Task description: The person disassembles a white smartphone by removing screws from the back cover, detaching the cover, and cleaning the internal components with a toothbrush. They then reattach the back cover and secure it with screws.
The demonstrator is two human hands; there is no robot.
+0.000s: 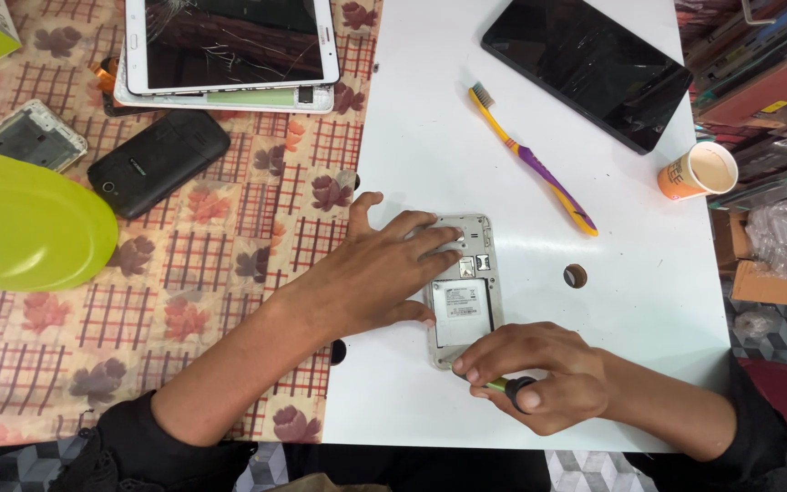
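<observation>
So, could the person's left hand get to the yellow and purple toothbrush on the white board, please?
Probably yes: the left hand lies flat on the opened grey phone, and only bare white board lies between it and the yellow and purple toothbrush, though it would have to leave the phone.

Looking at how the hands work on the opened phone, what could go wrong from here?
The small screwdriver in the right hand meets the opened phone at its bottom edge; a slip might scratch the battery. The left hand steadies only the top, so the phone might pivot. The paper cup stands near the white board's edge.
</observation>
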